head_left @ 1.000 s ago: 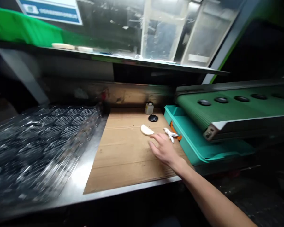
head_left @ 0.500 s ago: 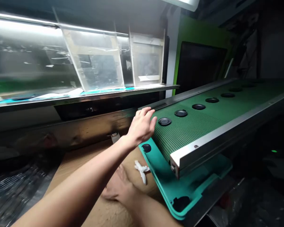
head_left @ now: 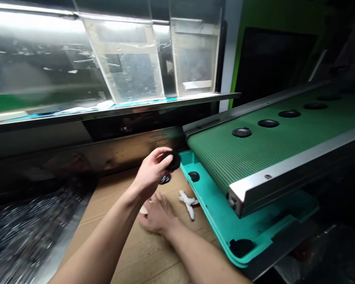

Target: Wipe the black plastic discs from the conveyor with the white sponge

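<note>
Green mesh conveyor belt (head_left: 239, 157) along the right, round black discs (head_left: 241, 132) set in a row on it; teal tray (head_left: 215, 201) below its edge, beside a cardboard sheet (head_left: 130, 252). Left hand (head_left: 150, 171) grasps a black disc (head_left: 173, 161) near the tray's corner. Right hand (head_left: 158, 215) open, fingers spread low over the cardboard, a cream piece (head_left: 143, 210) partly behind it, a white scrap (head_left: 188, 204) just beside.
</note>
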A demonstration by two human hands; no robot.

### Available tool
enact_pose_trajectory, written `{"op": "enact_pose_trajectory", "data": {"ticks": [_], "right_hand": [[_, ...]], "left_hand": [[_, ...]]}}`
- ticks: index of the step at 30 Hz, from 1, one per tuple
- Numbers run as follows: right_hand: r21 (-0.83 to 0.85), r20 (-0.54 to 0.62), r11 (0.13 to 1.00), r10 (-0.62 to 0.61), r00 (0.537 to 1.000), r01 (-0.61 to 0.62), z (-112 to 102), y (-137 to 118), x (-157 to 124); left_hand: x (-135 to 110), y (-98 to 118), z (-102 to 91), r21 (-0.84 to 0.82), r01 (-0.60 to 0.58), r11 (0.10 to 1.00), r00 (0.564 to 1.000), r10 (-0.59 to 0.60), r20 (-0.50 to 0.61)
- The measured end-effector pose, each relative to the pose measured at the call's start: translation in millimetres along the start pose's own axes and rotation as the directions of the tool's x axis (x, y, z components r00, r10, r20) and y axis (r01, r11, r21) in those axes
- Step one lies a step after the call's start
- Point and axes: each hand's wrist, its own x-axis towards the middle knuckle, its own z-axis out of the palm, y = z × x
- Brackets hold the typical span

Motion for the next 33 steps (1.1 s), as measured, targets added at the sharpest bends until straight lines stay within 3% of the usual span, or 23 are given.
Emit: {"op": "enact_pose_trajectory", "data": {"ticks": [2,4,6,8,10,13,19,23,26,29,33], "right_hand": [[0.032,-0.036,0.999,0.016,0.999,-0.015,1.0,0.7,0.2],[0.117,-0.14,0.992,0.053,0.989,-0.036,0.7,-1.8,1.4],[0.24,-0.286,0.971,0.073,0.955,-0.002,-0.7,-9.0,2.1],[0.331,-0.363,0.938,0.023,0.932,0.105,-0.9,-19.8,0.6],[0.368,-0.35,0.91,-0.055,0.935,0.191,2.3,-31.2,-3.4],[0.339,-0.305,0.921,-0.088,0.948,0.194,12.9,-44.8,-11.9],[0.233,-0.261,0.949,-0.149,0.954,0.212,24.9,-66.0,-19.3],[0.144,-0.27,0.98,-0.096,0.958,0.138,22.4,-74.5,-10.9],[0.095,-0.247,0.992,-0.061,0.967,0.086,20.4,-78.8,-11.1],[0.065,-0.168,0.989,-0.118,0.979,0.13,19.9,-82.1,-16.5],[0.053,-0.192,0.998,-0.02,0.981,0.031,21.3,-82.2,-17.3]], "left_hand": [[-44.5,-22.7,-56.9,-0.127,0.164,0.978,0.975,-0.18,-0.127],[-82.9,-50.8,-105.1,-0.229,0.276,0.933,0.903,-0.334,-0.269],[-109.6,-77.1,-137.4,-0.295,0.306,0.905,0.841,-0.403,-0.362],[-123.5,-94.7,-152.8,-0.338,0.282,0.898,0.825,-0.407,-0.393],[-127.7,-101.4,-156.4,-0.398,0.22,0.891,0.849,-0.375,-0.372],[-127.3,-99.3,-152.5,-0.522,0.163,0.837,0.89,-0.353,-0.289],[-130.1,-98.1,-138.5,-0.648,0.23,0.726,0.846,-0.479,-0.236],[-131.9,-97.5,-135.5,-0.789,0.196,0.582,0.905,-0.417,-0.083],[-131.7,-97.4,-137.2,-0.845,0.199,0.496,0.902,-0.43,-0.04],[-131.2,-99.7,-139.0,-0.842,0.232,0.486,0.88,-0.474,-0.031],[-130.2,-103.6,-139.0,-0.835,0.223,0.503,0.881,-0.471,-0.049]]}}
